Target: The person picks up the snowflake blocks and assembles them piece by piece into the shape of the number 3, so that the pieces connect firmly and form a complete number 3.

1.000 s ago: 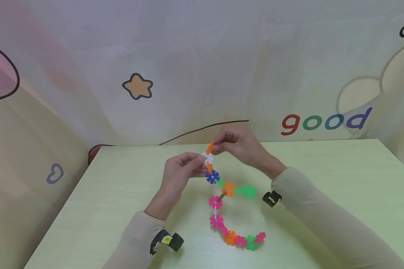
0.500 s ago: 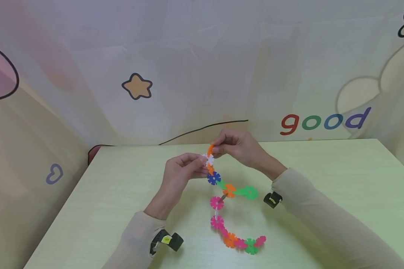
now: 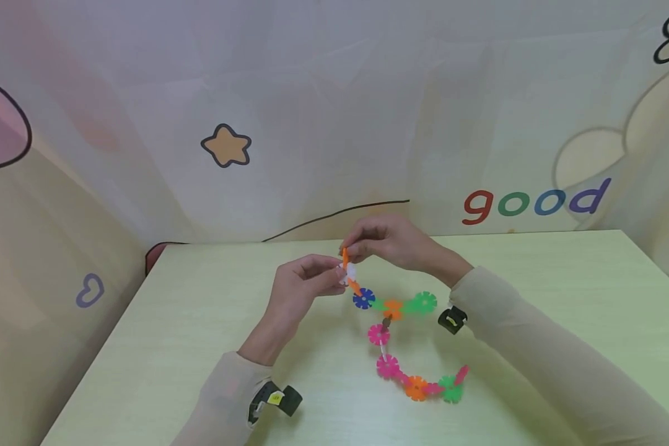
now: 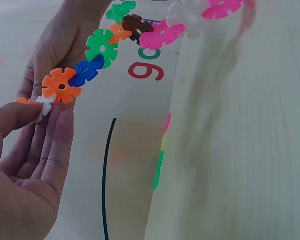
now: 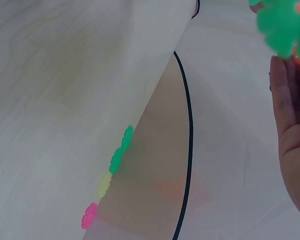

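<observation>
Over the middle of the surface [image 3: 535,291], toward its far edge, the left hand [image 3: 298,291] pinches the white disc [image 3: 349,271] at the top of a chain of snowflake discs [image 3: 393,337]. Just right, the right hand [image 3: 390,243] pinches the orange end disc [image 3: 344,255], which looks seated on the white one. A long chain is already joined, hanging down to the surface; no loose discs show.
</observation>
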`<state>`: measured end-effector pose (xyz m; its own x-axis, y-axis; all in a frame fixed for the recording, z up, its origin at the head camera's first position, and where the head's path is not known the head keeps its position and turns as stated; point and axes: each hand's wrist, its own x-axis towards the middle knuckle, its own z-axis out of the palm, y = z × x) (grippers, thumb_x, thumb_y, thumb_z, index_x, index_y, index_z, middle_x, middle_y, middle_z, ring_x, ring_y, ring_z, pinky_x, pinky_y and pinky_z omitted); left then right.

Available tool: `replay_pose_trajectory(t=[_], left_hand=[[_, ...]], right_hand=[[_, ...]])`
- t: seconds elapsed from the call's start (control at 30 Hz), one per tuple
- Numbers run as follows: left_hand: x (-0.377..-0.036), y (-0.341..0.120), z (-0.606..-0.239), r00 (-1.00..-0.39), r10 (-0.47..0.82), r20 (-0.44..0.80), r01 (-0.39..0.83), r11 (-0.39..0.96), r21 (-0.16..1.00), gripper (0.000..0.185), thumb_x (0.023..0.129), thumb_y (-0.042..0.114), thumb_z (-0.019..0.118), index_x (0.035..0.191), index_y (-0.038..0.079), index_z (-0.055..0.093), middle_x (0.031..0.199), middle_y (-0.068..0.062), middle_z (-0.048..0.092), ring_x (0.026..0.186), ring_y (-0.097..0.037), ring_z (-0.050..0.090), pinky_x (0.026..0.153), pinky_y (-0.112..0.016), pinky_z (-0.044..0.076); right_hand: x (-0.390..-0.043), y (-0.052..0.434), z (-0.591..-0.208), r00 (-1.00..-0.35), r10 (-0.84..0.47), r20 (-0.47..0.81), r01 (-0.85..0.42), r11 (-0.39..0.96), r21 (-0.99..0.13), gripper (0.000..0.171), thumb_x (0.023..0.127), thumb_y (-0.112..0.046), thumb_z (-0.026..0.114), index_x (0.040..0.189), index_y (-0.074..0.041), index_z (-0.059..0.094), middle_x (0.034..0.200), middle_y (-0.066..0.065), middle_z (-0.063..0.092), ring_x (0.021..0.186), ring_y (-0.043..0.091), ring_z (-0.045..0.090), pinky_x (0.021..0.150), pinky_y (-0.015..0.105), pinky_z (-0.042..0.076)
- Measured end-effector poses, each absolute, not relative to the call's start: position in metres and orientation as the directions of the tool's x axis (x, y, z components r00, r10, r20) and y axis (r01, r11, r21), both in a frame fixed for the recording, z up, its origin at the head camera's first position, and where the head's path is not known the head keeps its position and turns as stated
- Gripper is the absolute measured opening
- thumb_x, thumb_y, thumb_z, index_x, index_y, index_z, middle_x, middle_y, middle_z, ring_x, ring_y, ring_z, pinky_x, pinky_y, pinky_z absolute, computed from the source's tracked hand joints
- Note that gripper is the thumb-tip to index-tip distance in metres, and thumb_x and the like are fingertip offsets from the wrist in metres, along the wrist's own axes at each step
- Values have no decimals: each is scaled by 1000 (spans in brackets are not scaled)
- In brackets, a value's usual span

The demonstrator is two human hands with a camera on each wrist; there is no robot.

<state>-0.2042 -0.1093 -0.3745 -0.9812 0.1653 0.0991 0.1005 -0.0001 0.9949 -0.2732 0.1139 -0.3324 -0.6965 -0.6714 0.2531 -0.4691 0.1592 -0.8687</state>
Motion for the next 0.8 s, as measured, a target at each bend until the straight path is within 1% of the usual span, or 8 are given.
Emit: replay_pose_trajectory(t=[0.1,0.17,0.3,0.37,0.47,0.6,0.7,0.8], left_hand=[[-205,-109,-374,-981,171,92,96,15,995,16,100,10,76,113,0,76,106,-13,77,91,-26,78,90,-38,63],[-205,-109,-374,-981,175,86,91,22,996,15,100,10,75,112,1,76,105,-13,77,92,-30,78,90,-38,63],[-205,-109,-374,-982,174,79,84,25,996,15,99,11,76,110,1,77,104,-13,77,92,-33,78,90,-38,63],[-204,-110,-373,-982,171,81,87,23,996,15,99,10,76,110,1,77,104,-13,77,91,-32,78,90,-38,63],[-205,-110,-372,-982,172,85,89,18,996,15,99,10,76,110,0,77,104,-13,77,88,-27,78,89,-37,63],[-205,-110,-372,-981,177,82,86,10,996,15,99,11,76,111,1,77,105,-13,77,88,-26,78,90,-37,62],[-204,-111,-372,-981,176,83,86,11,996,16,99,11,77,111,1,77,105,-12,77,88,-25,78,92,-37,62],[-204,-110,-372,-982,170,86,89,11,996,16,99,12,77,111,1,78,105,-12,77,87,-25,78,94,-37,61]], right_hand=[[-273,115,-330,-705,-674,221,-478,222,-850,13,101,-2,71,112,-3,78,106,6,77,97,24,77,92,40,62],[-274,118,-328,-719,-667,196,-473,263,-841,14,101,-8,73,114,-6,79,107,4,77,99,23,77,94,41,61],[-280,129,-326,-780,-607,151,-438,357,-825,17,101,-20,76,116,-14,80,108,0,78,100,20,76,96,42,60],[-288,138,-328,-810,-567,149,-423,389,-819,18,101,-22,76,118,-15,79,108,1,78,101,22,75,95,42,59],[-301,153,-337,-851,-501,155,-401,432,-807,22,102,-20,74,122,-11,78,110,7,77,102,26,74,92,43,60],[-320,173,-354,-896,-415,156,-372,512,-774,25,103,-14,72,126,-3,74,117,15,75,106,31,73,95,48,60],[-331,184,-367,-924,-359,132,-333,586,-739,27,103,-10,72,127,1,73,120,17,73,111,34,69,99,50,58],[-338,191,-379,-943,-320,92,-287,643,-710,26,102,-9,72,125,2,74,120,18,72,113,36,65,99,50,58]])
